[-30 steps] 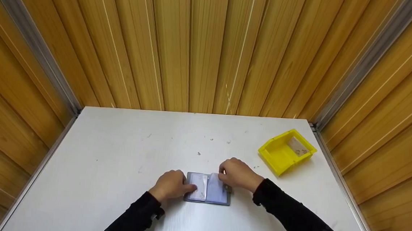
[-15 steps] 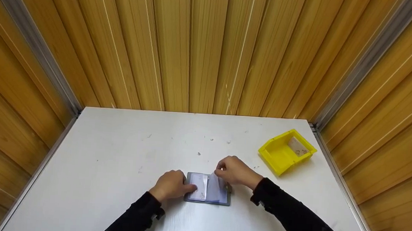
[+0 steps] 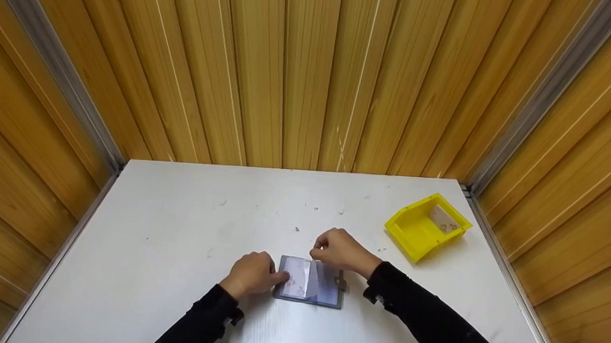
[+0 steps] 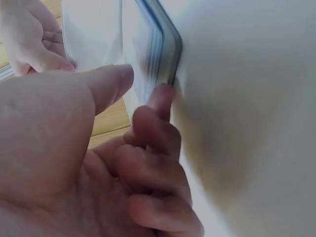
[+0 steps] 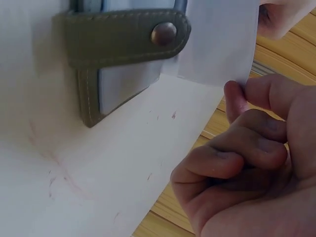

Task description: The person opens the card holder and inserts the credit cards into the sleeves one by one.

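A small card holder (image 3: pixel 329 294) with a grey-green cover and clear plastic sleeves lies open on the white table. My left hand (image 3: pixel 251 275) grips its left edge, thumb over the sleeves and fingers at the cover's edge, as the left wrist view also shows. With thumb and index finger, my right hand (image 3: pixel 340 249) pinches the far corner of one clear sleeve (image 5: pixel 217 44), which stands raised from the right half. The remaining right fingers are curled. A strap (image 5: pixel 123 39) with a metal snap button sticks out from the holder's right side in the right wrist view.
A yellow plastic bin (image 3: pixel 419 238) with a pale label inside stands at the table's back right. Wood-patterned panels (image 3: pixel 307 75) enclose the white table (image 3: pixel 184 211) at the back and both sides. Small marks dot the tabletop.
My right hand has lifted the clear sleeve by its far corner and carried it leftward towards the holder's middle. My left hand has kept its grip on the left edge.
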`<state>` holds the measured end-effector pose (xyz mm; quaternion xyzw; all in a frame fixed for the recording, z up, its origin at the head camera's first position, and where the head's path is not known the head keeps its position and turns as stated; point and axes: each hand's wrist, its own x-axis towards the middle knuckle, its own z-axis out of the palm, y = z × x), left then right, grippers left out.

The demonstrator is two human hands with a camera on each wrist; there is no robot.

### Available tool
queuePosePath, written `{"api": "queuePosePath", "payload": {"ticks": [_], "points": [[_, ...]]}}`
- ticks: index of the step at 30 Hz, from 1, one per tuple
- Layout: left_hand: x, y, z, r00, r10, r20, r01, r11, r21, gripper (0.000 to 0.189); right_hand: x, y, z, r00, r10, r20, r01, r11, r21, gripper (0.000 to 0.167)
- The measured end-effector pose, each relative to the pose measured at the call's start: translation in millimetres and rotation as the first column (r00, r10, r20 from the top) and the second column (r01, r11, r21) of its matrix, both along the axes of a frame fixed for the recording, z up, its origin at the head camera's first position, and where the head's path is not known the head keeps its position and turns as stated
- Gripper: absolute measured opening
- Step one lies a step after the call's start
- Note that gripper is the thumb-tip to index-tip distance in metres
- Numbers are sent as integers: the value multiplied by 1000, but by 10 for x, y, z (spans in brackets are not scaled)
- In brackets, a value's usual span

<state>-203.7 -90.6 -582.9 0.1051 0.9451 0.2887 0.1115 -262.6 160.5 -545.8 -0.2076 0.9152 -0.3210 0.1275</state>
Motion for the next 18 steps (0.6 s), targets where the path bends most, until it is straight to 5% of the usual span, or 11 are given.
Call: {"api": "queuePosePath", "payload": {"ticks": [10,18], "points": [[7,-19,-6,1000,-17,-8,17,1000,-3,44,-43,-187,-87,995,-52,88,55,998,-36,22],[9,-24,2,999,-22,-38,22,1000,-2,48,-50,-305,-139,997,-23,77,26,999,-37,21]]}}
